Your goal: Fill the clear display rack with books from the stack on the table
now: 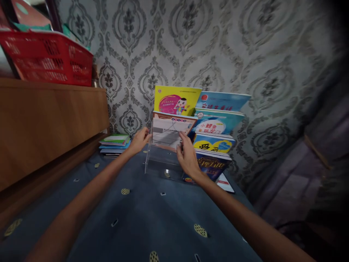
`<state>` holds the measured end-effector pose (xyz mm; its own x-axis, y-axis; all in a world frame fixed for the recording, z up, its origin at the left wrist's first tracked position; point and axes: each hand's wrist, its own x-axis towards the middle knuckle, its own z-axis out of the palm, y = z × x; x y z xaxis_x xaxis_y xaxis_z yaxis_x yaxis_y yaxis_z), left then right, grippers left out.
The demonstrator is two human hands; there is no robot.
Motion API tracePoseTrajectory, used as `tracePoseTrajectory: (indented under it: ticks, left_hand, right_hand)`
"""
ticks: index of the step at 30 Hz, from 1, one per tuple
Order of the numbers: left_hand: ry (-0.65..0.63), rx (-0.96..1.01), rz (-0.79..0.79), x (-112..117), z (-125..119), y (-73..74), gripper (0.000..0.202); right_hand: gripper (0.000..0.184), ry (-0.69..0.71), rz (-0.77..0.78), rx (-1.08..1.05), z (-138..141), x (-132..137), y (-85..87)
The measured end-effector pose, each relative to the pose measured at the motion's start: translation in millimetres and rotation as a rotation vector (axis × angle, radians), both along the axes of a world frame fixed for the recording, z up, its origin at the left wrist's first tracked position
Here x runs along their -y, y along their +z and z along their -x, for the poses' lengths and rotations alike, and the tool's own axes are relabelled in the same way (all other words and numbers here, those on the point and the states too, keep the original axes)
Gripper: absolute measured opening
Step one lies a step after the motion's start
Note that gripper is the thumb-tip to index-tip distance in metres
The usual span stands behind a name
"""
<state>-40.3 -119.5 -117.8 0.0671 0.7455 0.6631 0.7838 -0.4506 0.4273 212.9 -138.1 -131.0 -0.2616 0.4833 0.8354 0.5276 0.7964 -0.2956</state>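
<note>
A clear acrylic book rack (pixel 163 162) with stepped tiers stands on the dark blue patterned cloth. In its left column, a booklet (pixel 166 133) with a white and grey front leans in front of a brown-edged book (pixel 188 122) and a yellow book (pixel 177 102). My left hand (pixel 140 140) is closed at the booklet's left edge, close to the rack's clear side. At its right edge, my right hand (pixel 188 154) has its fingers on the booklet, partly covering the dark blue book (pixel 211 163). Some of the fingertips are hidden.
The right column holds a yellow-and-blue book (pixel 214 143), a teal book (pixel 218 122) and a light blue book (pixel 223 100). A stack of books (pixel 114 145) lies at the left by a wooden cabinet (pixel 54 123). On the cabinet sits a red basket (pixel 49 58). Patterned wallpaper stands behind.
</note>
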Motion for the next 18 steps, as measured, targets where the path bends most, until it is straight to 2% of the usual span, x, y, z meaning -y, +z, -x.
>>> tracePoseTrajectory:
  ticks: [1,3,5,7,10,12,15,18]
  left_hand:
    - [0.042,-0.045,0.003,2,9,-7.0,0.021]
    - [0.212,-0.180,0.059,4,31,-21.5,0.025]
    - [0.397,-0.305,0.167,4,55,-35.3,0.032]
    - [0.508,-0.371,0.268,0,80,-47.1,0.044]
    - [0.559,-0.421,0.409,-10,113,-59.7,0.064]
    - [0.572,-0.505,0.530,-18,130,-64.6,0.072]
    - [0.555,-0.615,0.637,-25,148,-67.9,0.069]
    - [0.519,-0.676,0.635,-24,157,-67.1,0.053]
  right_hand:
    - [0.053,0.004,-0.003,0.000,-1,3,-1.4]
    - [0.051,0.008,-0.003,0.003,-3,11,-4.3]
    - [0.049,0.016,0.010,0.010,-6,21,-8.0]
    - [0.048,0.032,0.035,0.019,-8,33,-13.8]
    - [0.047,0.051,0.086,0.031,-12,51,-30.1]
    - [0.046,0.047,0.130,0.034,-15,60,-47.3]
    - [0.043,0.015,0.204,0.037,-20,70,-79.2]
    - [0.042,-0.019,0.302,0.048,-25,78,-109.6]
